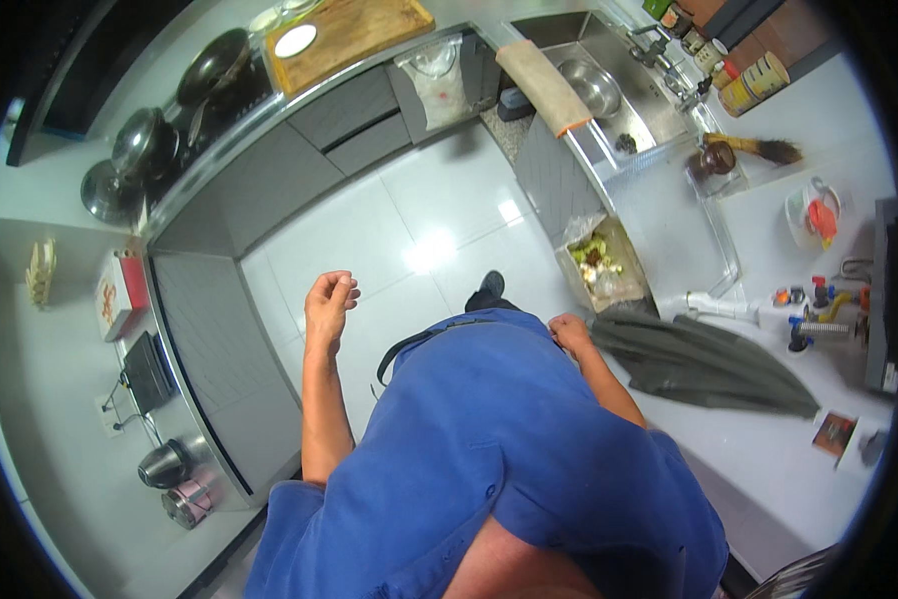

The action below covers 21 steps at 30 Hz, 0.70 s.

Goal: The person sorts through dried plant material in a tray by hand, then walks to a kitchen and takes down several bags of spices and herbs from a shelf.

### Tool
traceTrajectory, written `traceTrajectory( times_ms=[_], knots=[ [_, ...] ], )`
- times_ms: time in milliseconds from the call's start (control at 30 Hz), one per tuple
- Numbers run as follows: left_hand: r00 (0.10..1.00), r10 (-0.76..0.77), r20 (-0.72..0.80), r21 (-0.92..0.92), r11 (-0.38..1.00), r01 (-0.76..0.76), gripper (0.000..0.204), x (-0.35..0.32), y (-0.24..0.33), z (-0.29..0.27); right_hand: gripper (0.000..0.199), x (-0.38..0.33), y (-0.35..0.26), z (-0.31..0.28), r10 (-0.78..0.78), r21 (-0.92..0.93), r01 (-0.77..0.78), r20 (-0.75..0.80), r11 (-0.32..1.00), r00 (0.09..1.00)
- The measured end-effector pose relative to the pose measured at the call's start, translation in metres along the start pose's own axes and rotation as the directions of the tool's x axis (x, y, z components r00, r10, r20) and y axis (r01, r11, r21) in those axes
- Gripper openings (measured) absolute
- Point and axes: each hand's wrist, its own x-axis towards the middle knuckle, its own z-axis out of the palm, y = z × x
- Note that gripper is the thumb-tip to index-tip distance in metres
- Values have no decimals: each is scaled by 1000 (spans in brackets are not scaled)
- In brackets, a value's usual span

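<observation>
Hands hung free mid-frame: left hand [329,302] loosely curled and holding nothing over the white floor [369,225], right hand [570,330] fisted beside the grey cloth [704,361], seemingly gripping its edge to keep it draped, though hold unclear

Bright glare patch on white floor tiles [431,250], fisheye-bent, dark-vignetted edges.

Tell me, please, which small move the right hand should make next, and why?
Probably lift the grey-green cloth a little. The right hand is closed at the cloth's near end, while the rest lies spread on the white surface. The left hand hangs free over the floor.
</observation>
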Motion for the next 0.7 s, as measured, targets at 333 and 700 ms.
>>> traceTrajectory(
  times_ms=[333,700],
  knots=[
    [1000,-5,0,80,997,5,33,150,45,60,22,105,-134,-81,-172,144,173,-24,974,985],
    [997,-76,6,304,950,71,61,437,58,164,26,30,-154,-91,-22,-91,-10,-343,996,939]
  ],
)
